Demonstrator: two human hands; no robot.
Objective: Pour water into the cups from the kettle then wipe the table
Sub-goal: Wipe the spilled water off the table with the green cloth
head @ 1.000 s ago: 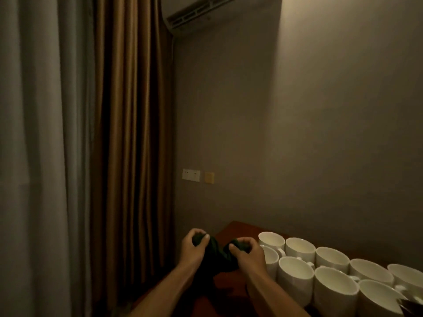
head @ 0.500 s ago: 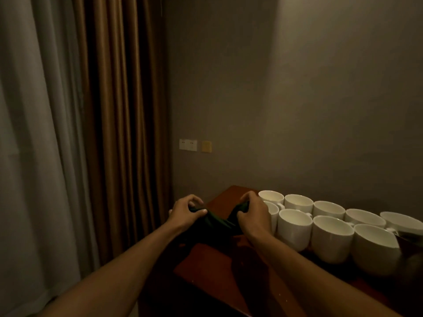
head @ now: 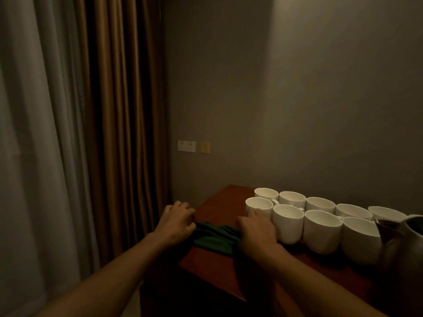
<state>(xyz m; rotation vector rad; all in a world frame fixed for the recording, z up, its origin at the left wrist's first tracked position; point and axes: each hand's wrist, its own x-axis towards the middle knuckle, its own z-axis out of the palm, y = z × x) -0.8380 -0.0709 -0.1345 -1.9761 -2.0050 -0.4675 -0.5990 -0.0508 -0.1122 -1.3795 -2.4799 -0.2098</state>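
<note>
Cloth (head: 212,236) now pulled out between the hands, not bunched as a second ago; both hands sit lower and wider apart. Left hand (head: 177,221) curls over the cloth's left end at the table (head: 219,202) edge. Right hand (head: 256,232) grips the right end, knuckles up, just beside the nearest cup (head: 259,205). White cups (head: 322,227) upright in two rows; contents unreadable in dim light. Kettle (head: 409,236) at right, partly cut off. Cloth dark green, creased, lying on the red-brown tabletop.
</note>
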